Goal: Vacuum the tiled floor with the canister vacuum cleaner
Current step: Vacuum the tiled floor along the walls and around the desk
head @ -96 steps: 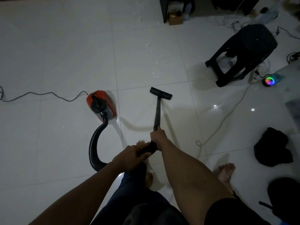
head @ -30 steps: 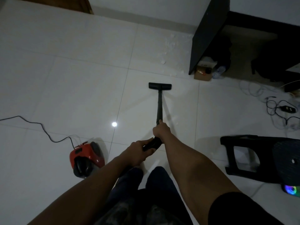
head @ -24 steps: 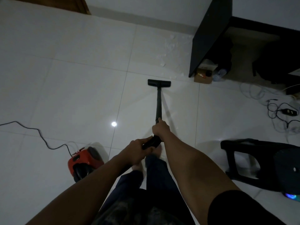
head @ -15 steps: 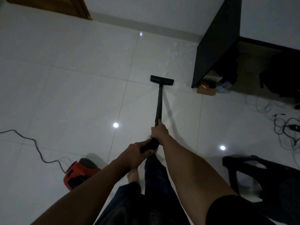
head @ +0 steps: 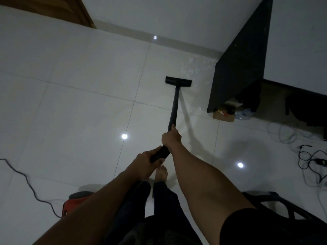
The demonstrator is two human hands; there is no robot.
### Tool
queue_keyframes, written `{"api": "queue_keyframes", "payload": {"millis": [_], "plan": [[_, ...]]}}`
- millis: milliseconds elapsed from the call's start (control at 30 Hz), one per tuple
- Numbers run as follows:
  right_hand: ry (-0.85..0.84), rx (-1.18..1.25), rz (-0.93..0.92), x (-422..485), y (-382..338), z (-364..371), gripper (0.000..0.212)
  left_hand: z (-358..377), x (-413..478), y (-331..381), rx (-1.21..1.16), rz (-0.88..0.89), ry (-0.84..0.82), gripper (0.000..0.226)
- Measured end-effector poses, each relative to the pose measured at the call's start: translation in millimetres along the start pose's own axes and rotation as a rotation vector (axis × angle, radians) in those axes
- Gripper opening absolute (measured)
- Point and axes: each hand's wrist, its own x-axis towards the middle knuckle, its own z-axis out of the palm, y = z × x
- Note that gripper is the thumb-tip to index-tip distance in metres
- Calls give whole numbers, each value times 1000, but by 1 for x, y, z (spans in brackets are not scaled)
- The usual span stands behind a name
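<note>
Both hands hold the black vacuum wand (head: pixel 174 106). My right hand (head: pixel 171 138) grips its lower shaft, and my left hand (head: pixel 146 160) grips the handle end just behind it. The flat black floor nozzle (head: pixel 178 80) lies on the white tiled floor (head: pixel 79 106), just short of a scatter of white crumbs (head: pixel 192 68) near the wall. The red canister (head: pixel 74 204) sits at the lower left, mostly hidden behind my left forearm. Its black power cord (head: pixel 26 179) trails off to the left.
A black cabinet panel (head: pixel 242 59) stands right of the nozzle, with a small cardboard box (head: pixel 224 115) and a bottle at its foot. Tangled cables (head: pixel 311 161) lie at the right. A black stool (head: pixel 283 209) is at the lower right. A wooden door (head: pixel 53 9) is top left.
I have walked forward, pushing the nozzle towards the wall and the crumbs. The canister has dropped to the lower left behind my arm. Both hands keep the same grip.
</note>
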Motion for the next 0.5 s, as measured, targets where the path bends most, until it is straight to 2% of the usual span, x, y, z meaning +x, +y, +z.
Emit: {"api": "queue_keyframes", "payload": {"millis": [500], "plan": [[44, -39, -12, 55, -120, -11, 74, -96, 90, 34, -78, 27, -41, 61]]}}
